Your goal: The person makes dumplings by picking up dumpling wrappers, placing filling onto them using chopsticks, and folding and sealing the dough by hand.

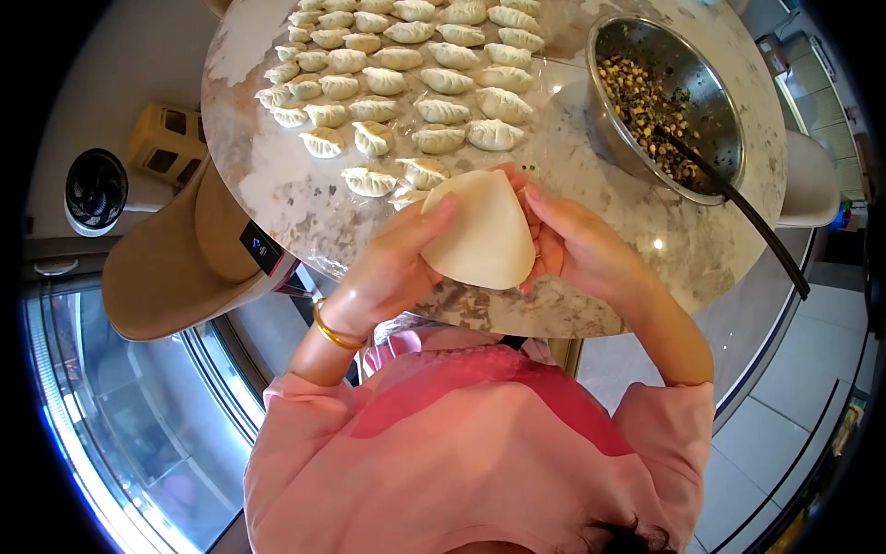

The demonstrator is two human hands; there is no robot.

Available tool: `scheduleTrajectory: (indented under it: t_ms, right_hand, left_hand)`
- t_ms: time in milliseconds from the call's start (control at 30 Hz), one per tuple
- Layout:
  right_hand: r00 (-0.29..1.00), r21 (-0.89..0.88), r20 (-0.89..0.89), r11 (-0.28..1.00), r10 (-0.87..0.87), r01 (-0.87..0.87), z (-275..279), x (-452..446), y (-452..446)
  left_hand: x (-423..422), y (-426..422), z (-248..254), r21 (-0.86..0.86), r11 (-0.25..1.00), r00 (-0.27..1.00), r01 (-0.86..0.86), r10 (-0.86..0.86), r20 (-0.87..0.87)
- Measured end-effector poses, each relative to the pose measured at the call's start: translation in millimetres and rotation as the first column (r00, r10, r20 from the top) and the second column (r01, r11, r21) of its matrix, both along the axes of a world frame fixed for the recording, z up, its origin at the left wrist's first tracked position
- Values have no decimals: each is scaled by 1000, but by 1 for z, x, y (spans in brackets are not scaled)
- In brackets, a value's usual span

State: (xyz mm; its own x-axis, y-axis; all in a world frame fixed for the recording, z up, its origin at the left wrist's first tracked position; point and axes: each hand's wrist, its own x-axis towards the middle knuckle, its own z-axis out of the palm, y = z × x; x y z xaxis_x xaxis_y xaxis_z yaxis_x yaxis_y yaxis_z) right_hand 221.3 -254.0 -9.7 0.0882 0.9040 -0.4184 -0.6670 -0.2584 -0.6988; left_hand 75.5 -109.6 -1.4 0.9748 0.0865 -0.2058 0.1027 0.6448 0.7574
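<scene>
A flat, pale dumpling wrapper (482, 235) is held up between both hands over the near side of the table. My left hand (399, 249) grips its left edge, thumb on top. My right hand (563, 235) is closed on its right edge, with fingers partly behind the dough. No filling shows on the wrapper's visible face. Just beyond my hands lie several pleated dumplings, the closest being a dumpling (369, 181) by my left hand. One dumpling is partly hidden behind the wrapper.
Rows of folded dumplings (397, 59) cover the far left of the round marble-patterned table (683, 268). At the right, a steel bowl (725, 102) holds chopped filling (646, 106), with dark chopsticks (738, 198) leaning over its rim. A tan chair (175, 268) stands at the left.
</scene>
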Motion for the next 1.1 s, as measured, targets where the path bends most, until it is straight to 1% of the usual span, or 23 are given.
scheduleTrajectory:
  t_ms: [67,133,167,233,267,333,367,400,433,467,500,533,567,600,633,667,733,767,833,867,933,1067,1100]
  right_hand:
    - [999,-13,-14,999,29,-29,1,0,0]
    - [999,39,53,999,-1,-1,3,-1,0]
    - [999,39,51,999,1,-3,3,-1,1]
    - [966,78,241,994,-92,75,5,0,4]
    - [966,79,242,994,-91,74,5,0,5]
    - [859,140,460,973,-226,181,5,4,8]
    - [856,143,466,973,-225,178,5,6,9]
    - [745,162,616,967,-255,198,5,7,10]
    - [609,182,742,959,-278,216,5,8,9]
    - [604,183,746,958,-280,219,7,8,6]
    - [553,198,773,947,-310,254,10,9,-1]
    - [499,214,798,933,-338,289,13,9,-9]
    - [493,214,801,931,-340,294,16,10,-23]
    - [595,157,726,926,-345,344,19,12,-42]
    - [685,91,637,917,-354,389,21,14,-62]
    - [677,86,643,912,-359,402,16,16,-84]
    - [651,142,552,828,-521,542,-2,20,-125]
    - [638,141,558,818,-531,557,-3,24,-136]
    - [279,289,578,513,-767,808,-2,30,-153]
    - [263,293,580,498,-771,816,0,35,-155]
    - [-120,516,671,344,-732,784,8,57,-150]
    - [-199,608,685,400,-700,686,25,97,-137]
    - [-137,575,760,559,-635,598,34,106,-135]
  left_hand:
    - [-2,4,4,30,1000,1000,1,-2,8]
    - [-4,8,3,65,998,1000,-2,0,21]
    - [-7,9,0,11,1000,999,-26,27,-24]
    - [-10,12,-6,-40,998,996,-55,52,-68]
    - [-11,14,-9,-90,994,993,-64,55,-103]
    - [-9,12,-8,-137,988,990,-76,58,-129]
    - [-5,6,-2,-136,981,982,-135,114,-151]
    - [-1,2,0,-134,972,971,-192,168,-172]
    - [3,1,-1,-135,973,972,-190,167,-167]
    - [6,-1,-4,-269,937,973,-221,194,-125]
    - [9,-1,-7,-400,885,971,-240,224,-88]
    - [12,-1,-10,-401,886,972,-234,219,-84]
    - [15,-1,-12,-483,851,976,-206,212,-41]
    - [18,-2,-13,-562,809,978,-171,208,1]
    - [20,-2,-13,-567,808,980,-160,197,4]
    - [22,-3,-11,-591,788,979,-171,201,-15]
    - [30,-6,-7,-614,757,971,-222,232,-66]
    - [34,-7,-5,-619,758,975,-204,212,-62]
    - [40,-9,1,-597,768,968,-231,243,-63]
    - [44,-11,4,-596,760,962,-260,258,-91]
    - [47,-14,7,-598,761,964,-251,252,-84]
    - [46,-16,8,-595,767,965,-239,257,-55]
    - [47,-16,8,-563,789,964,-247,261,-56]
